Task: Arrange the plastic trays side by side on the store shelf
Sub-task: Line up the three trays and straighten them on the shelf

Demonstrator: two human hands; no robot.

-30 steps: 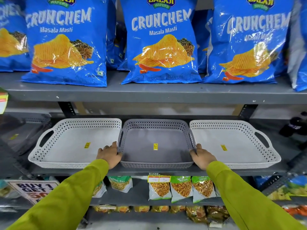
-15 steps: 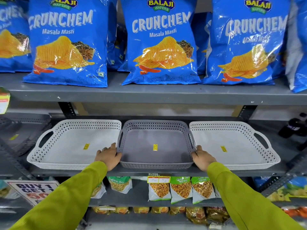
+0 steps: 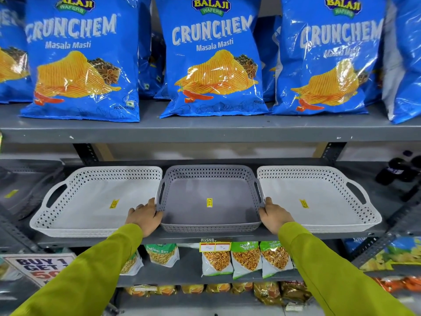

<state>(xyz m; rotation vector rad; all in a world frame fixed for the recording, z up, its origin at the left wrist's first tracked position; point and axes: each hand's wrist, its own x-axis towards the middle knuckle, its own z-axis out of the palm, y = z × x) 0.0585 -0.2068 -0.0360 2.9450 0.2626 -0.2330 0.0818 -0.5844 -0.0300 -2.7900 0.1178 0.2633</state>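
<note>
Three perforated plastic trays sit in a row on the middle shelf (image 3: 205, 237). The grey tray (image 3: 209, 225) is in the centre, between a white tray on the left (image 3: 75, 210) and a white tray on the right (image 3: 337, 208). Each carries a small yellow sticker. My left hand (image 3: 143, 215) grips the grey tray's left front corner, fingers over the rim. My right hand (image 3: 273, 215) holds its right front corner the same way. The grey tray's side handles touch or nearly touch the white trays' rims.
Blue Crunchem wafer bags (image 3: 211, 58) line the shelf above. Snack packets (image 3: 246, 258) fill the lower shelf, with a price tag (image 3: 215, 246) on the shelf edge. A "Buy 1 Get 1" sign (image 3: 41, 267) hangs at lower left. Dark items (image 3: 396, 169) lie far right.
Both hands have stayed on the grey tray's front corners. The tray sits in the same place between the white ones; only the view has shifted slightly.
</note>
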